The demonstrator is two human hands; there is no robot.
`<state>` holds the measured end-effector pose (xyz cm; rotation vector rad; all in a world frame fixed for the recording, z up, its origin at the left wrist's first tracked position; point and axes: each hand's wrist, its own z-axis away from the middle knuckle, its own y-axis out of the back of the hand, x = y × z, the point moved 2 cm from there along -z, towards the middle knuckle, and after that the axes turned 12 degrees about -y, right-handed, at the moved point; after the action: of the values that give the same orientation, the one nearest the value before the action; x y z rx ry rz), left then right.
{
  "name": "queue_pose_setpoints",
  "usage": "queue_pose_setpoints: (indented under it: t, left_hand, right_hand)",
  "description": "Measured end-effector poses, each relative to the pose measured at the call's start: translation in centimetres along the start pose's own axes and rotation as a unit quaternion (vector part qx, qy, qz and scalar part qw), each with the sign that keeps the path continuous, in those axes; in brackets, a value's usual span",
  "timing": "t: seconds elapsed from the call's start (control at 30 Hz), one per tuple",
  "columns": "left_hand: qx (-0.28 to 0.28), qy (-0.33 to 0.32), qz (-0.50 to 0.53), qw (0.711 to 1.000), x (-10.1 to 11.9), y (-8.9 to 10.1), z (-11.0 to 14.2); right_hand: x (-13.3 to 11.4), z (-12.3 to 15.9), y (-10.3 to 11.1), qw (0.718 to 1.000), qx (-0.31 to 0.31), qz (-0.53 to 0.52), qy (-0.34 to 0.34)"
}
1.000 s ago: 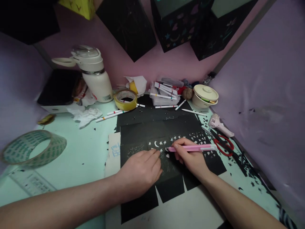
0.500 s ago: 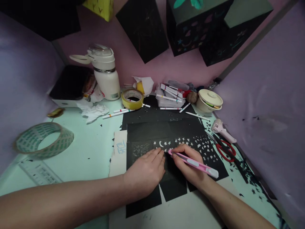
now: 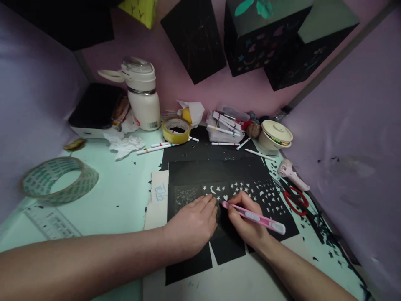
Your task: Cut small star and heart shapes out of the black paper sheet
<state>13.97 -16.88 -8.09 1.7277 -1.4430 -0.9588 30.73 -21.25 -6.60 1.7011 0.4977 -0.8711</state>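
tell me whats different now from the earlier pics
The pink cutter in the right hand has swung: its back end, level with the tip a second ago, now slants down toward the person. The tip sits slightly nearer the person, with a white heart showing beyond it. Nothing was let go; the left hand still rests on the black paper.

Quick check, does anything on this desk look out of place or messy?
Yes. Black paper scraps litter the right side of the desk, past the right hand. Several markers lie loose around the plastic box instead of inside it. The lid of the cream bowl sits tilted, with coloured contents showing under its rim.
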Motion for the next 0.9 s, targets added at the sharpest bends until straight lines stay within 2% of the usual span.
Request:
queue_pose_setpoints:
  t: [0.33, 0.67, 0.9]
  left_hand:
    - [-0.001, 0.004, -0.002, 1.000, 0.06, 0.05, -0.01]
    - [-0.006, 0.002, -0.003, 1.000, 0.17, -0.30, 0.15]
    - [-0.021, 0.006, -0.004, 1.000, 0.21, -0.38, 0.28]
  right_hand:
    - [-0.36, -0.09, -0.14, 1.000, -0.004, -0.003, -0.007]
    - [0.28, 0.52, -0.56, 1.000, -0.024, -0.005, 0.007]
    - [-0.37, 0.73, -0.51, 0.998, -0.061, 0.010, 0.029]
